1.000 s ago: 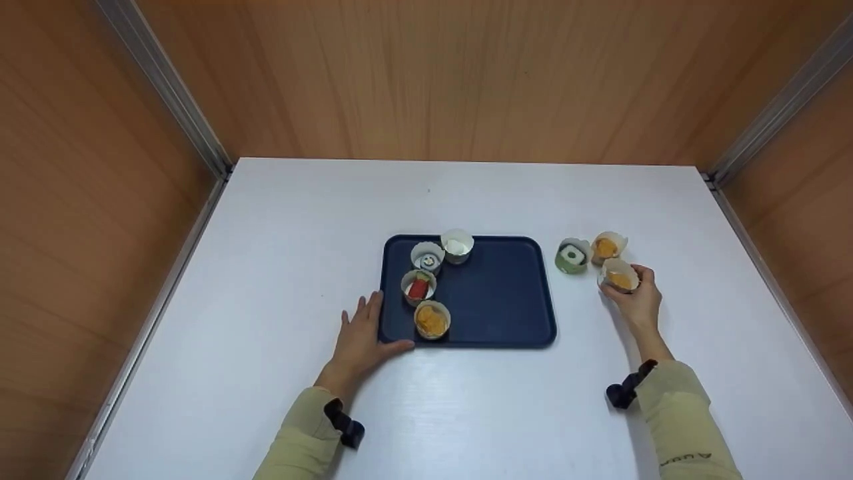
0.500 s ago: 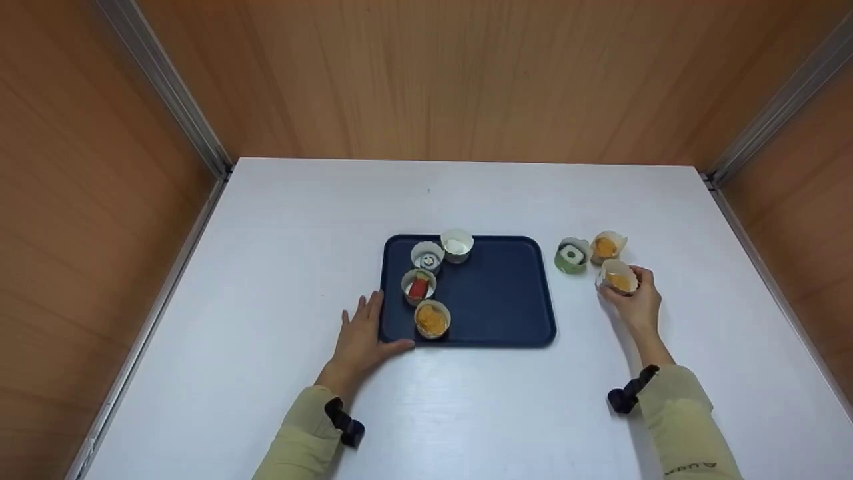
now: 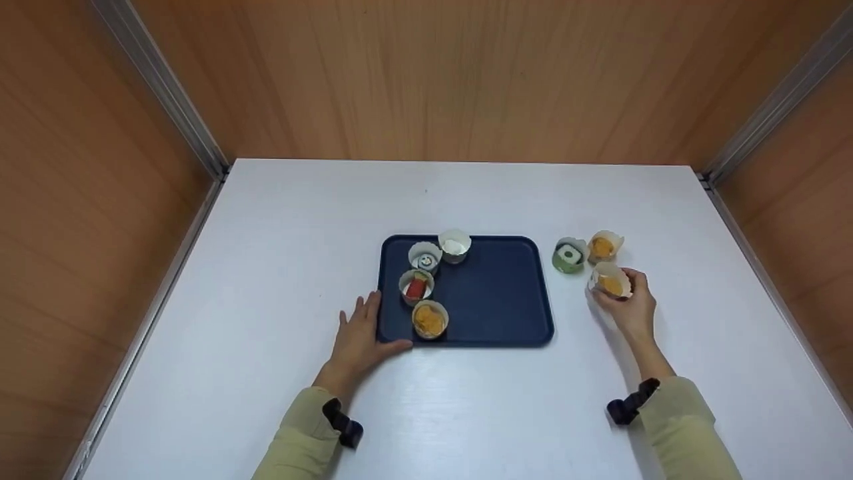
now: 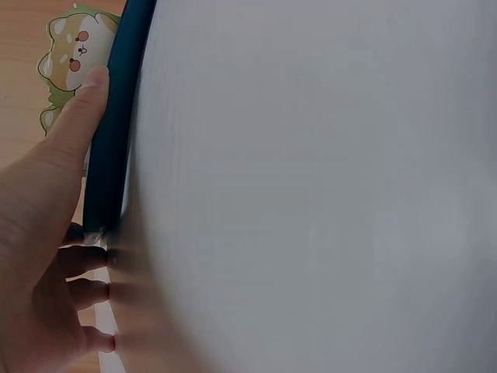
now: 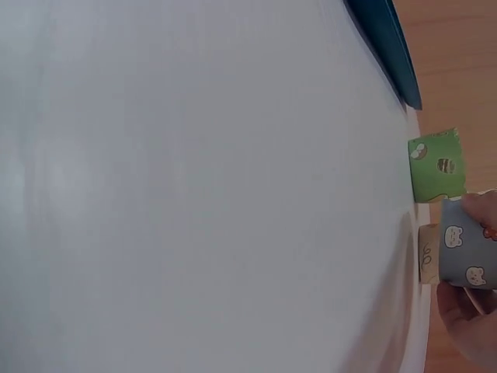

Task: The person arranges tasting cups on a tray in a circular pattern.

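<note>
- Spread the left hand (image 3: pixel 356 341) wide, touching a corner of the blue tray (image 3: pixel 496 293).
- Gripped a grey cup (image 5: pixel 461 255) in the right hand (image 3: pixel 635 312), near a green cup (image 5: pixel 435 169).

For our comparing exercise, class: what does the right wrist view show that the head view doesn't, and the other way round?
Only the right wrist view: the animal-face prints on the grey side of the held cup.

Only the head view: the left hand touching the tray, the four cups on it, and the orange filling inside the held cup.

Both: the right hand gripping that cup, the green cup, and at least a corner of the tray.
</note>
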{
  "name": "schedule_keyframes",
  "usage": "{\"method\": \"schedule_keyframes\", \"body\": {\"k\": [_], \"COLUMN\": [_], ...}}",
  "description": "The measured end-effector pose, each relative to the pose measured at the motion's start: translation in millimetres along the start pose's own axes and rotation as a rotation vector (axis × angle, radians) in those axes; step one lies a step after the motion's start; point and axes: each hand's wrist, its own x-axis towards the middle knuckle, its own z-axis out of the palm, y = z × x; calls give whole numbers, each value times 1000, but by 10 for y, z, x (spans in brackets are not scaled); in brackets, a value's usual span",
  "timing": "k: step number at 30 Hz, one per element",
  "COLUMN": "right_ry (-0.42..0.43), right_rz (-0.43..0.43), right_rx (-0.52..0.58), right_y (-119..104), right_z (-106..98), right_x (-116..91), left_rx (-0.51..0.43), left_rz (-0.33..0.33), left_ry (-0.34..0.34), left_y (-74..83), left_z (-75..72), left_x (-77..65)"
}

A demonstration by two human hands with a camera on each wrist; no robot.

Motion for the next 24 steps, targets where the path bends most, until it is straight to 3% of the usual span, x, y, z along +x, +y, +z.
{"method": "schedule_keyframes", "body": {"k": [9,24], "right_ry": [15,-84], "right_rz": [-131,-195], "right_rx": [8,21], "right_y": [-137,-423], "right_z": [57,261], "right_x": [-107,-187], "left_rx": [10,0], "left_rz": [1,6], "left_ry": [0,5], "left_y": [12,2], "left_z": [-9,-3], "left_x": [-6,-6]}}
